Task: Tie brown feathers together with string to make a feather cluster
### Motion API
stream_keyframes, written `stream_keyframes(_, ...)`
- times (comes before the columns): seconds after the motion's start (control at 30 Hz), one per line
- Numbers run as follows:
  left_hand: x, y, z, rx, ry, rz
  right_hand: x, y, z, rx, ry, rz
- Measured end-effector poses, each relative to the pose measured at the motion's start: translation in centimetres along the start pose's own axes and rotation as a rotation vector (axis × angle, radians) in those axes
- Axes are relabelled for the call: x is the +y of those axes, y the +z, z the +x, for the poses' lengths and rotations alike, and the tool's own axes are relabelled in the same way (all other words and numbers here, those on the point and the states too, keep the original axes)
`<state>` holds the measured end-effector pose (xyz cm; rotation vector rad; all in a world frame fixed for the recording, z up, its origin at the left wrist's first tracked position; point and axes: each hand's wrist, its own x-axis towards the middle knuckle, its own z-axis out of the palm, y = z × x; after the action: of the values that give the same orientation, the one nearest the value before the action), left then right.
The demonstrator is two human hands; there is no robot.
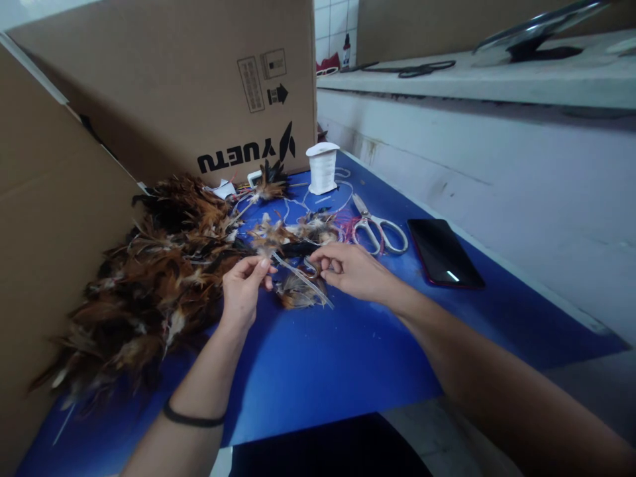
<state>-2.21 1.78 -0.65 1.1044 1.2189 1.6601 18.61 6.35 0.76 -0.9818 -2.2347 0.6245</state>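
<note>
My left hand (243, 291) is closed in a pinch at the base of a small feather tuft (267, 246). A thin whitish strip (304, 279) runs from beside those fingertips down to the right. My right hand (355, 270) has its fingers curled together just beyond the strip. A thin curved piece shows at its fingertips, too small to name. Under the hands lie loose feathers (301, 291) in brown, grey and black. More feathers (320, 228) lie behind them. Left of my left hand spreads a large pile of brown feathers (163, 278).
A blue tabletop (338, 371) carries scissors (380, 228), a phone (444, 252) and a white spool (322, 171) with cord trailing from it. Cardboard (163, 79) walls the back and left. A ledge (497, 86) runs along the right, with dark scissors (427, 68) on it.
</note>
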Motion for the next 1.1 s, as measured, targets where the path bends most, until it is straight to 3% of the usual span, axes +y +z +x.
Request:
stream_keyframes(0.13, 0.0, 0.1, -0.1, -0.001, -0.005, -0.006, 0.5, 0.4, 0.0, -0.022, -0.070, -0.085)
stream_keyframes(0.3, 0.1, 0.2, -0.2, -0.013, -0.004, -0.005, -0.1, -0.3, 0.0, 0.071, 0.107, -0.180)
stream_keyframes(0.5, 0.0, 0.3, -0.2, -0.012, -0.015, -0.006, -1.1, -0.3, -0.3, -0.162, 0.286, -0.250)
stream_keyframes(0.67, 0.1, 0.4, -0.3, -0.022, -0.024, 0.014, -0.6, 0.9, -0.4, -0.184, 0.283, -0.261)
stream_keyframes(0.87, 0.0, 0.4, -0.4, -0.020, -0.027, 0.021, -0.6, 0.2, -0.2, -0.174, 0.294, -0.105)
stream_keyframes(1.1, 0.0, 0.4, -0.5, -0.071, -0.075, -0.009, -1.5, -1.8, 0.2, -0.032, 0.359, 0.411)
